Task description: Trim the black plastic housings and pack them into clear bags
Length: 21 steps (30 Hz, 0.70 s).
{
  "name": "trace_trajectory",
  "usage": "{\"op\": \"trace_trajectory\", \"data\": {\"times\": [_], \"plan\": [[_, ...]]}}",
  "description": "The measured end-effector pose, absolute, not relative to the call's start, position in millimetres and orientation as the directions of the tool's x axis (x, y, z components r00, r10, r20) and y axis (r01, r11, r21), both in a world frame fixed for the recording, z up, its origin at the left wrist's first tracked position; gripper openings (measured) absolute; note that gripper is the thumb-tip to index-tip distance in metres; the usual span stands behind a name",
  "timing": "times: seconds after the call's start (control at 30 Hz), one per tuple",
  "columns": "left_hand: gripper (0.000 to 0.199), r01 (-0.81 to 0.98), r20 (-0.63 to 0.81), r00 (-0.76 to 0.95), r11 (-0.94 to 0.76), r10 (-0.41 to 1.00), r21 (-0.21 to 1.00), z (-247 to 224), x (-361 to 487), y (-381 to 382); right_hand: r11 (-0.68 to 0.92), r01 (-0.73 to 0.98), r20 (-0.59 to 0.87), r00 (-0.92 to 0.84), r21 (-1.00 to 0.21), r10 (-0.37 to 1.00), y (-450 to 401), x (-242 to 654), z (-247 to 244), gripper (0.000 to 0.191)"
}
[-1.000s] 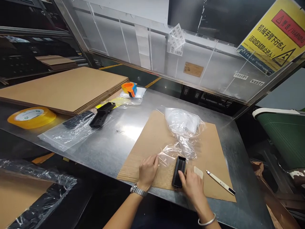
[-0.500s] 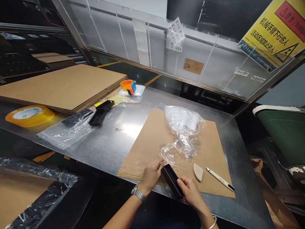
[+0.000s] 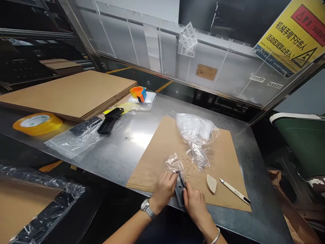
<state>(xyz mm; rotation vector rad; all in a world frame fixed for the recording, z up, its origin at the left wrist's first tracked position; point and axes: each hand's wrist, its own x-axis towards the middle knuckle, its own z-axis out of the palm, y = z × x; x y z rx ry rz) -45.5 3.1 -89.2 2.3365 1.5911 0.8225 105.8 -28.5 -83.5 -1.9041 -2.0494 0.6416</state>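
A narrow black plastic tray [image 3: 180, 190] with a small round hole in its floor stands tilted at the cardboard's front edge. My right hand [image 3: 195, 203] grips its right side, with the thumb along the wall. My left hand [image 3: 164, 188], wearing a metal watch, is closed at the tray's far left end, its fingertips pinching crumpled clear plastic film [image 3: 175, 162]. How much of the film lies under those fingers is hidden. To the right are a beige wedge-shaped block [image 3: 211, 184] and a white pen-like tool [image 3: 235, 191] marked A26.
A clear bag with white contents [image 3: 196, 127] lies on the cardboard sheet [image 3: 157, 149]. On the metal table's left are another black tray [image 3: 110, 121], plastic bags, a yellow tape roll [image 3: 38, 123], an orange tape dispenser [image 3: 138, 93] and stacked cardboard [image 3: 71, 93]. A lined box [image 3: 50, 203] stands lower left.
The black tray has turned more upright and its inner floor shows more. My right hand has shifted left along it. The film by my left hand has bunched up and moved slightly left.
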Motion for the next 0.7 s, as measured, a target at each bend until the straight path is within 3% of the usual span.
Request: {"op": "trace_trajectory", "data": {"times": [0.13, 0.2, 0.3, 0.47, 0.57, 0.63, 0.7], "plan": [[0.023, 0.721, 0.339, 0.420, -0.536, 0.842, 0.438, -72, -45, 1, 0.062, 0.864, -0.082, -0.118, -0.500, 0.990, -12, 107, -73, 0.045], [0.023, 0.713, 0.334, 0.429, -0.542, 0.839, 0.445, -62, -46, -1, 0.070, 0.864, -0.075, -0.124, -0.498, 0.989, -4, 108, -66, 0.038], [0.023, 0.738, 0.317, 0.381, -0.492, 0.869, 0.461, -48, -51, 4, 0.096, 0.866, -0.061, -0.145, -0.491, 0.988, 8, 107, -50, 0.023], [0.021, 0.773, 0.269, 0.267, -0.373, 0.925, 0.513, -21, -62, 18, 0.223, 0.800, -0.042, -0.296, -0.556, 0.954, 31, 107, -11, 0.033], [0.020, 0.749, 0.261, 0.251, -0.357, 0.932, 0.558, 4, -75, 23, 0.318, 0.733, -0.023, -0.413, -0.601, 0.910, 41, 107, 16, 0.017], [0.016, 0.631, 0.203, 0.244, -0.314, 0.948, 0.709, 20, -87, 25, 0.349, 0.627, -0.027, -0.509, -0.696, 0.860, 43, 106, 32, 0.021], [0.011, 0.248, 0.061, 0.202, -0.111, 0.978, 0.963, 28, -102, 24, 0.289, 0.490, -0.026, -0.539, -0.822, 0.842, 40, 101, 44, 0.017]]}}
